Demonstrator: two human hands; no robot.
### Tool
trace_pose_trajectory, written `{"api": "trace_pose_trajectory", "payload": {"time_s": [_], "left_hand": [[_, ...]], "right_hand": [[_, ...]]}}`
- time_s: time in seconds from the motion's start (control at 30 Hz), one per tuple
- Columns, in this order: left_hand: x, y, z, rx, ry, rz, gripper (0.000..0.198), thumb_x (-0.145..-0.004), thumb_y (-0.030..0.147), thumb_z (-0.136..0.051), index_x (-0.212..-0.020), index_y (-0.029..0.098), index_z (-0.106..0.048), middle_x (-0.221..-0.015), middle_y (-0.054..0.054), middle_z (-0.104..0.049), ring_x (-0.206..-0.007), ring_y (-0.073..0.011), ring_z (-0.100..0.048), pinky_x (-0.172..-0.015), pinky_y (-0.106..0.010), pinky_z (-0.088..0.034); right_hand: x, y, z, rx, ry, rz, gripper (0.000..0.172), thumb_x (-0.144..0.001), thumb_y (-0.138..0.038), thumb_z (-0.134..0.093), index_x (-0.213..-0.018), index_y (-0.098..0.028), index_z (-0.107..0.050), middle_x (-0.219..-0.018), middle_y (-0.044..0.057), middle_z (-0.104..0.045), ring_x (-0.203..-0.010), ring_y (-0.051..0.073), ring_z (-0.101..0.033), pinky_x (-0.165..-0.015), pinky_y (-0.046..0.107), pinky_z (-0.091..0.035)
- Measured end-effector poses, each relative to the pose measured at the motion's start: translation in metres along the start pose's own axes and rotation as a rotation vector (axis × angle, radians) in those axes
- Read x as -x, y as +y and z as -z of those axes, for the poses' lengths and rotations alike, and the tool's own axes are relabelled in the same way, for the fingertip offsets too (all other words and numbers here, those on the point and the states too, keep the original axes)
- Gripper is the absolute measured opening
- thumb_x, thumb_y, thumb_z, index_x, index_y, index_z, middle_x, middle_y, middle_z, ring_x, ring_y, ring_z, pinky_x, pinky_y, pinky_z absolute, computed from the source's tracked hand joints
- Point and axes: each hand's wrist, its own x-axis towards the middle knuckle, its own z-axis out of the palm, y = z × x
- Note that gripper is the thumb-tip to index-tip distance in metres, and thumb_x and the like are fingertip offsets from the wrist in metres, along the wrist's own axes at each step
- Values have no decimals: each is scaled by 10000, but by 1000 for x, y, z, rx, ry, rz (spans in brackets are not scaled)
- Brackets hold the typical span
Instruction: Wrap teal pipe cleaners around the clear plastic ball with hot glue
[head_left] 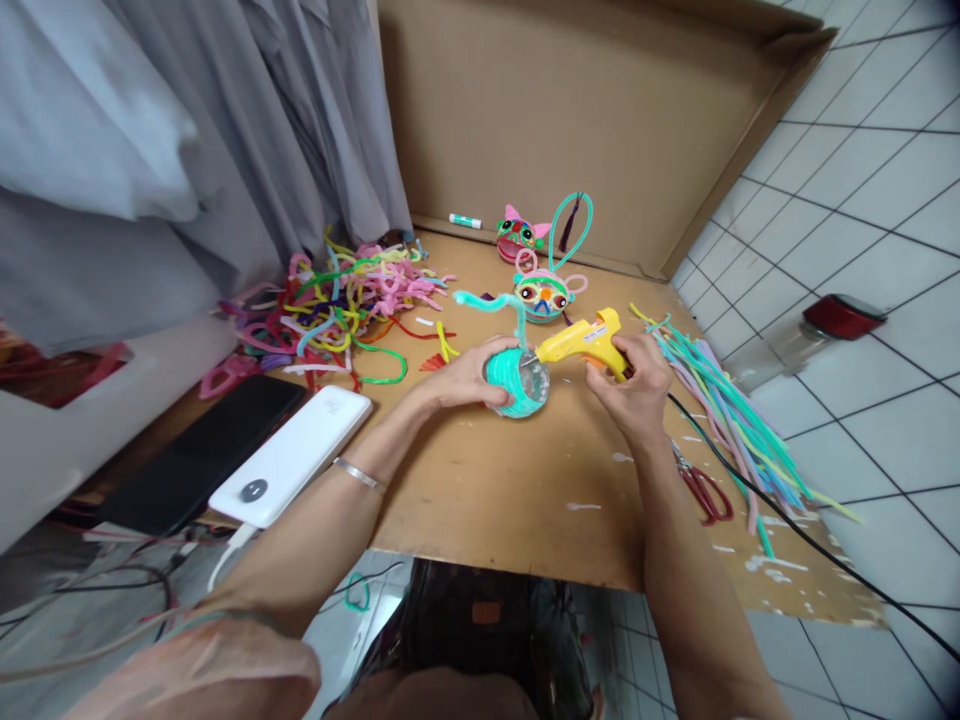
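My left hand [474, 374] is closed around a small clear cup wrapped in turquoise pipe cleaner [511, 385], tipped so its open or clear end faces right. A loose turquoise length rises from the wrap and bends left. In my right hand [634, 385] is a yellow glue gun [581, 338], its nozzle at the rim of the cup. Just beyond stands a finished-looking face ornament [541, 295] with pink ears and a turquoise loop. Behind it sits a red and green one with pink ears [516, 238].
Tangled pipe cleaners [352, 300] pile up at left. Straight ones [735, 420] lie at right beside red-handled scissors [705, 490]. A white power bank [300, 450] and black phone [202, 450] rest left. The glue gun's black cord [795, 530] crosses the right side. Cardboard [600, 120] walls the back.
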Motion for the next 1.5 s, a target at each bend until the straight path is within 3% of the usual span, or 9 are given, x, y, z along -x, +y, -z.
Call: {"api": "trace_pose_trajectory", "payload": {"time_s": [0.33, 0.5, 0.73, 1.03, 1.13, 1.27, 1.37, 1.43, 1.5], "left_hand": [[1, 4, 0, -18, 4, 13, 805, -578, 330, -739, -1347, 187, -549, -1440, -103, -521, -1262, -329, -535, -1089, -481, -425], [2, 1, 1, -31, 10, -1, 791, -602, 342, -732, -1351, 180, -540, -1421, -100, -540, -1275, -320, -530, -1108, -458, -418], [0, -5, -1, -37, 81, 39, 817, -580, 374, -746, -1336, 152, -528, -1410, -100, -536, -1256, -326, -531, -1108, -446, -436], [1, 3, -6, -76, 82, 10, 772, -585, 395, -728, -1301, 159, -561, -1262, -90, -609, -1208, -323, -549, -1070, -459, -456], [0, 6, -7, -92, 77, -3, 804, -572, 382, -736, -1323, 166, -547, -1302, -100, -576, -1203, -324, -550, -1073, -475, -444], [0, 10, -9, -181, 94, -14, 761, -573, 368, -749, -1286, 175, -566, -1321, -90, -557, -1200, -324, -556, -1080, -482, -435], [0, 11, -12, -223, 97, -53, 678, -598, 351, -741, -1238, 184, -593, -1291, -74, -571, -1189, -313, -566, -1063, -470, -456], [-1, 11, -13, -231, 95, -94, 645, -606, 327, -737, -1222, 190, -602, -1250, -72, -588, -1167, -302, -579, -1045, -464, -472], [-1, 9, -14, -238, 103, -120, 666, -594, 306, -746, -1233, 193, -600, -1242, -78, -592, -1171, -301, -580, -1047, -464, -471]], "right_hand": [[2, 2, -4, -48, -4, -69, 227, -725, -342, -658, -915, -219, -638, -839, 42, -626, -796, 220, -576, -731, 367, -492], [2, 25, -12, -16, 11, -339, 267, -686, -380, -650, -857, -176, -667, -766, 26, -603, -696, 191, -538, -676, 337, -463], [25, 64, -19, 404, -86, -624, 302, -738, -421, -630, -842, -142, -685, -803, 99, -629, -725, 234, -565, -671, 356, -456], [36, 62, -23, 658, -290, -560, 378, -838, -385, -634, -919, -23, -708, -960, 278, -658, -872, 346, -639, -772, 470, -482], [30, 53, -19, 650, -262, -482, 383, -853, -374, -612, -968, -21, -705, -996, 289, -657, -950, 385, -623, -837, 544, -463], [14, 17, -17, 199, -100, -227, 363, -899, -378, -537, -1129, -131, -670, -975, 152, -668, -928, 287, -627, -854, 475, -497], [-2, -29, -14, -146, -103, -29, 462, -895, -433, -588, -1293, -198, -586, -1011, 96, -663, -915, 236, -630, -825, 411, -525], [-12, -58, -11, -223, -137, 64, 440, -890, -422, -619, -1274, -208, -600, -1038, 94, -666, -959, 240, -633, -857, 423, -519], [-19, -76, -10, -261, -131, 102, 247, -924, -383, -578, -1079, -222, -684, -968, 74, -677, -914, 224, -644, -831, 408, -523]]}}
